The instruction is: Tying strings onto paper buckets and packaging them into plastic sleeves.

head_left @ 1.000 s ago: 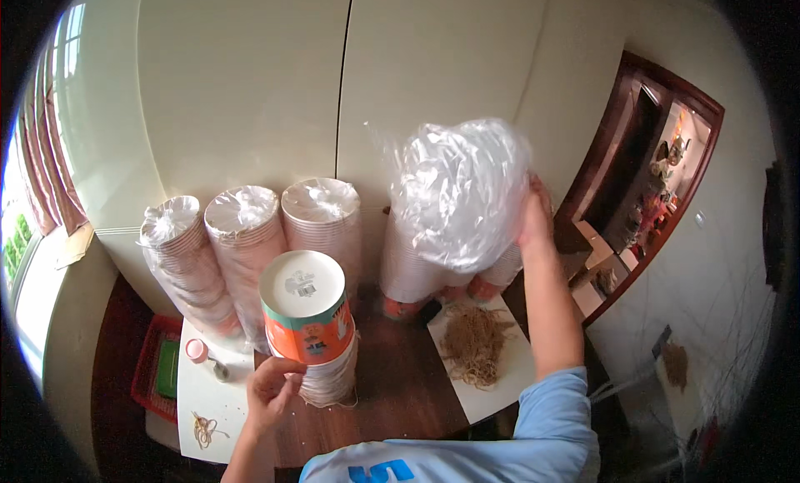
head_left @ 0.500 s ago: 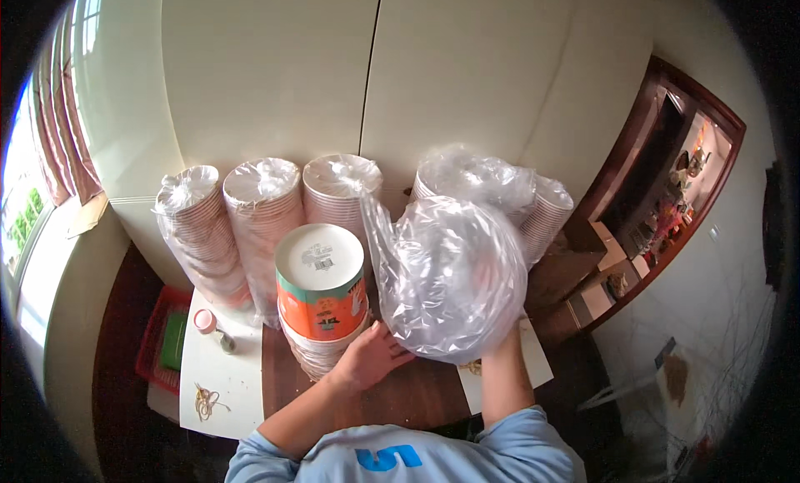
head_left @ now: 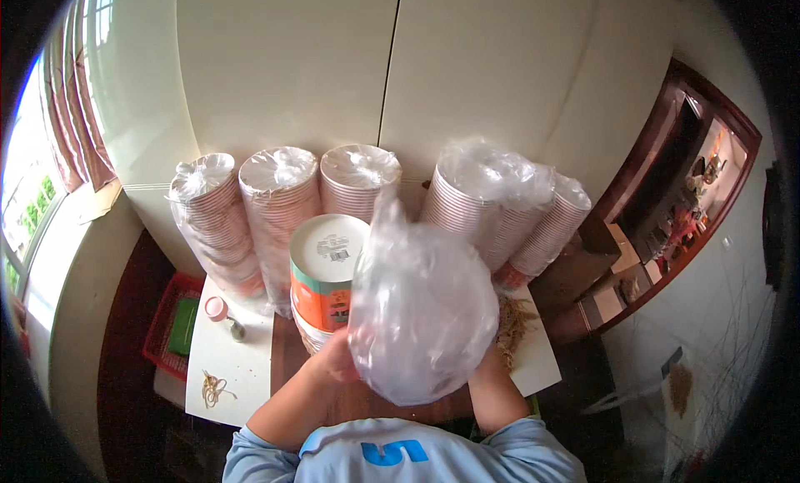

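Note:
A large, puffed clear plastic bag (head_left: 423, 316) hangs in front of me at the middle; whether anything is inside cannot be made out. My left hand (head_left: 338, 358) is at the bag's lower left edge, closed against it, with the fingertips hidden. Behind the bag's right side goes my right hand (head_left: 489, 368); mostly the wrist and forearm show, the fingers are covered. Just left of the bag stands a stack of paper buckets (head_left: 321, 293), upside down, with a white base and an orange and green wall. The bag overlaps its right side.
Plastic-wrapped stacks of paper buckets (head_left: 283, 204) line the wall at the left, with more wrapped stacks (head_left: 467, 208) at the right. On the white and brown table (head_left: 250, 362) lie a pink-capped bottle (head_left: 225, 318), string (head_left: 215, 389) and dried plant stems (head_left: 515, 329). A red basket (head_left: 158, 350) stands left.
The bag has moved left and nearer to me, now covering part of the orange bucket. My right hand went with it. My left hand, spread before, is now closed at the bag's edge.

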The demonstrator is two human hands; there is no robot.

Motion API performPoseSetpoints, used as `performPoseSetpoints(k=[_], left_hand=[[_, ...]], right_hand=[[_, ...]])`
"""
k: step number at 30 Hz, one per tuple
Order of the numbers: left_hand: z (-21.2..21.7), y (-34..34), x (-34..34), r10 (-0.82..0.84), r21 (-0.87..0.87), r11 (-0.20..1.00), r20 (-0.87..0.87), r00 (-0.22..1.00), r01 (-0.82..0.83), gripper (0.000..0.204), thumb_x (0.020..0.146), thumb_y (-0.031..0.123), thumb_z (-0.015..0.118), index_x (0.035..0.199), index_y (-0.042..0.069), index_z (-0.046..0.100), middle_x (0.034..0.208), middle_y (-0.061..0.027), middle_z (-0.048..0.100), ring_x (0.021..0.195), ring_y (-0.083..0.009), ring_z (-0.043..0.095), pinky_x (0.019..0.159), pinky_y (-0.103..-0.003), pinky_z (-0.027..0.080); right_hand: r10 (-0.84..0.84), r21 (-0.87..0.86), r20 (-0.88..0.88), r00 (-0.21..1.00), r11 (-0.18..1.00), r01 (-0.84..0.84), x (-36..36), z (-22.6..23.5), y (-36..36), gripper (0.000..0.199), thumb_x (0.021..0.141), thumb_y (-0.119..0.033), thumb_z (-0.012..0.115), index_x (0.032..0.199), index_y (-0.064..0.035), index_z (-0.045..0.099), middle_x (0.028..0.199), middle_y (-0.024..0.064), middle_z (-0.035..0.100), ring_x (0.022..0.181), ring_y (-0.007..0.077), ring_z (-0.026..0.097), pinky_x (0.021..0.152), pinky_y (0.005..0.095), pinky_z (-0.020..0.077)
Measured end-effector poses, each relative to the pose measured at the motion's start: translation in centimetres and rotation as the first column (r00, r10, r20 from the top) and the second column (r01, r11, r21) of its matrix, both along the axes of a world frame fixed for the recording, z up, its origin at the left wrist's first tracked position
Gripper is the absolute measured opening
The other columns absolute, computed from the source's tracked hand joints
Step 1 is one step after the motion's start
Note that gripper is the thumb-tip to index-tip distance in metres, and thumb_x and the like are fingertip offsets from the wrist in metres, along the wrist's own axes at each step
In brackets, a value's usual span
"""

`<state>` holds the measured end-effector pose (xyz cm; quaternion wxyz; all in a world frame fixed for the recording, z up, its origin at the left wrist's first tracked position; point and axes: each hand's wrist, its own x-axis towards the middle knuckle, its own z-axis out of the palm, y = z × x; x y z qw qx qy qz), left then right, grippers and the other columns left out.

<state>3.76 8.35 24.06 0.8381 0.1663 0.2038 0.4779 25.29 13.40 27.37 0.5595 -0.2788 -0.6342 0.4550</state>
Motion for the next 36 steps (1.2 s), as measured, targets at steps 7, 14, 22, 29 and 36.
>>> performPoseSetpoints(k=[7,14,22,29,36], left_hand=[[-5.6,-2.3,-7.6,-0.164,0.195,0.963,-0.119,0.979,0.185,0.066,0.074,0.023,0.070,0.130,0.003,0.043,0.126,-0.0125,0.052,0.115,-0.0262,0.051,0.098,-0.040,0.041],[-2.4,-1.3,-8.7,-0.081,0.374,0.905,-0.316,0.945,0.203,0.069,0.071,0.021,0.072,0.131,0.002,0.042,0.129,-0.0123,0.049,0.117,-0.0265,0.049,0.098,-0.040,0.041],[1.5,-2.5,-6.9,0.098,0.509,0.838,-0.498,0.862,0.198,0.073,0.068,0.017,0.075,0.131,0.002,0.041,0.131,-0.0121,0.046,0.119,-0.0267,0.047,0.099,-0.039,0.040],[5.1,-4.4,-4.8,0.524,0.548,0.656,-0.825,0.210,0.519,0.074,0.050,0.000,0.069,0.121,0.005,0.051,0.107,-0.0131,0.050,0.104,-0.0366,0.051,0.091,-0.042,0.043],[1.7,-6.0,-5.4,0.996,0.758,0.014,-0.071,0.061,0.653,0.030,0.063,0.015,0.062,0.092,0.007,0.059,0.098,-0.0083,0.056,0.087,-0.0246,0.054,0.072,-0.039,0.045]], right_hand=[[0.017,-0.203,0.508,0.861,0.974,0.101,2.5,-5.2,1.2,0.051,0.087,-0.035,0.053,0.124,-0.0005,0.050,0.121,0.0142,0.056,0.110,0.0248,0.054,0.095,0.0387,0.0428],[0.441,-0.392,-0.752,0.490,0.299,-0.870,1.2,-7.4,0.9,0.046,0.088,-0.033,0.054,0.122,-0.0018,0.054,0.119,0.0121,0.059,0.108,0.0226,0.056,0.096,0.0386,0.0425],[0.593,-0.355,-0.036,0.804,0.744,-0.565,0.2,-11.3,3.1,0.034,0.085,-0.014,0.057,0.117,-0.0030,0.058,0.116,0.0105,0.060,0.106,0.0177,0.056,0.095,0.0359,0.0423],[0.593,0.066,-0.040,0.804,0.805,-0.590,0.7,2.2,1.1,0.027,0.085,-0.030,0.061,0.081,-0.0026,0.062,0.112,0.0203,0.058,0.095,0.0245,0.058,0.085,0.0381,0.0459],[0.483,0.112,0.373,0.792,0.824,-0.556,1.7,4.6,-0.6,0.031,0.080,-0.029,0.064,0.098,-0.0034,0.066,0.113,0.0166,0.058,0.095,0.0255,0.058,0.086,0.0359,0.0444]])
